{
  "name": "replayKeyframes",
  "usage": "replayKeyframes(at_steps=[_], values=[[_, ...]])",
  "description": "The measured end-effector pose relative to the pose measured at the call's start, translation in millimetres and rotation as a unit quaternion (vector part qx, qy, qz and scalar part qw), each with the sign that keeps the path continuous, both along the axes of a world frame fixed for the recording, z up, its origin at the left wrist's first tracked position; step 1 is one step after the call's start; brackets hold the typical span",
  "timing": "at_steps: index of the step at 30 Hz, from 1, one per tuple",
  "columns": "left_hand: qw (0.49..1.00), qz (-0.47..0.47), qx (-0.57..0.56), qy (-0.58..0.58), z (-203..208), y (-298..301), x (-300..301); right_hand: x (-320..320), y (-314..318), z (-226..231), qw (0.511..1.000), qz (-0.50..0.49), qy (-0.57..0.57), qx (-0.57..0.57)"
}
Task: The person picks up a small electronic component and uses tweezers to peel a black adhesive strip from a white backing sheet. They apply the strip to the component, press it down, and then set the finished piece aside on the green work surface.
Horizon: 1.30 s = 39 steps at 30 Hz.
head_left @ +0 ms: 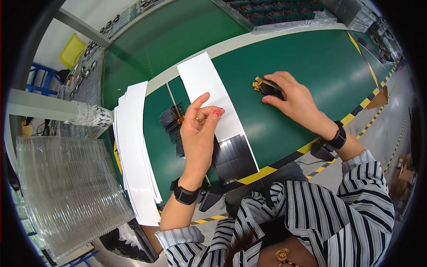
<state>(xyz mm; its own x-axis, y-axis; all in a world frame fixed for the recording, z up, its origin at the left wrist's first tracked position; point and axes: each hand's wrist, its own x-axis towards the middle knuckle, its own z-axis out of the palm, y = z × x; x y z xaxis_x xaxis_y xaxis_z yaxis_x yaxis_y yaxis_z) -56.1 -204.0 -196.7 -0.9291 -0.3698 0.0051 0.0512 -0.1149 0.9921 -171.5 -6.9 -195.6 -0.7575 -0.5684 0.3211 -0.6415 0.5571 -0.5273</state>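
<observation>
My right hand grips a small bundle of black strips with gold-orange flexible ends, held above the right part of the green table. My left hand is open over the near left part of a long white sheet, thumb and forefinger apart, and I see nothing between them. On the sheet's near end, flat black strips lie side by side. Left of that hand, partly hidden by it, is a loose pile of similar black strips with orange ends. A thin metal bar runs beside the pile.
A stack of long white sheets overlaps the table's left side. Further left are stacked clear ribbed plastic trays and a wrapped grey post. Behind the green table, a clear tray holds many black parts. Yellow-black tape marks the near edge.
</observation>
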Motion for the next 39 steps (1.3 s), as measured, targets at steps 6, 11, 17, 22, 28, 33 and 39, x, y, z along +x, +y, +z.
replayKeyframes(at_steps=[6, 11, 17, 22, 28, 33, 39], values=[[0.999, 0.018, 0.028, 0.006, -0.3, -4.1, -1.9, 1.3, 2.7, -9.4, 0.999, 0.013, 0.035, -0.017], [0.949, -0.056, -0.307, -0.054, 32.4, -9.0, 26.3, 7.0, -4.2, 23.3, 0.975, 0.046, -0.021, -0.217], [0.747, -0.055, -0.656, -0.092, 21.5, 13.0, 64.1, 22.2, -47.1, 20.1, 0.866, 0.128, -0.403, -0.267], [0.728, -0.035, -0.682, -0.069, 4.4, 10.8, 73.7, 20.3, -65.8, -5.4, 0.823, 0.109, -0.485, -0.276], [0.726, -0.044, -0.684, -0.053, 2.6, 6.4, 74.1, 21.3, -68.1, -4.0, 0.779, 0.130, -0.533, -0.305], [0.722, -0.031, -0.688, -0.067, 2.6, 7.3, 74.3, 16.2, -65.9, -6.3, 0.772, 0.078, -0.520, -0.356], [0.715, -0.039, -0.695, -0.063, 0.4, 6.5, 74.3, 22.0, -72.5, -13.7, 0.808, 0.107, -0.490, -0.308]])
